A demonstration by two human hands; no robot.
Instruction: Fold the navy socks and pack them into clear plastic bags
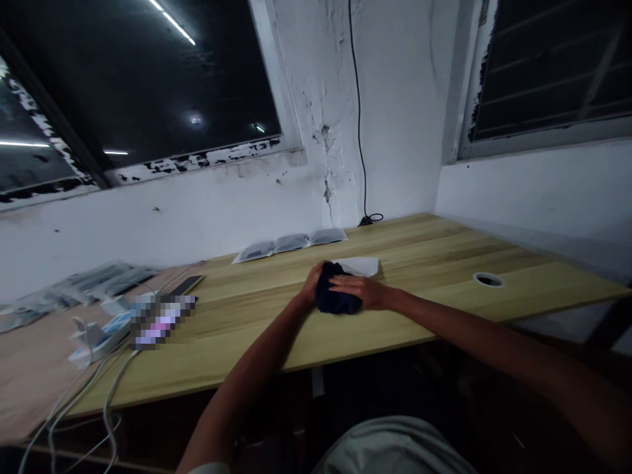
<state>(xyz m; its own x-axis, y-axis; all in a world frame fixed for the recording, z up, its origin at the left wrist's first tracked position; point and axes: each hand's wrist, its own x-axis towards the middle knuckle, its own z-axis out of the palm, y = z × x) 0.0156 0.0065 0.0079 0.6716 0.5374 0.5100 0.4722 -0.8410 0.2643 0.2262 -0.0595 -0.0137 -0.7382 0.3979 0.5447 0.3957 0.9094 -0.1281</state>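
A dark blue folded cloth [338,301] sits bunched on the wooden table, held between my two hands. My left hand [313,282] wraps around its left side, with part of the fingers hidden. From the right, my right hand [366,291] presses on the cloth, its fingers reaching across the top. Just behind the cloth lies a flat white bag or sheet [364,265], partly covered by the cloth and hand.
Along the wall lie several flat packets [291,243] in a row. On the left are a power strip [101,342] with cables, a dark phone [186,286], a blurred item and a pile of plastic packets [93,286]. A round cable hole [488,280] opens at right.
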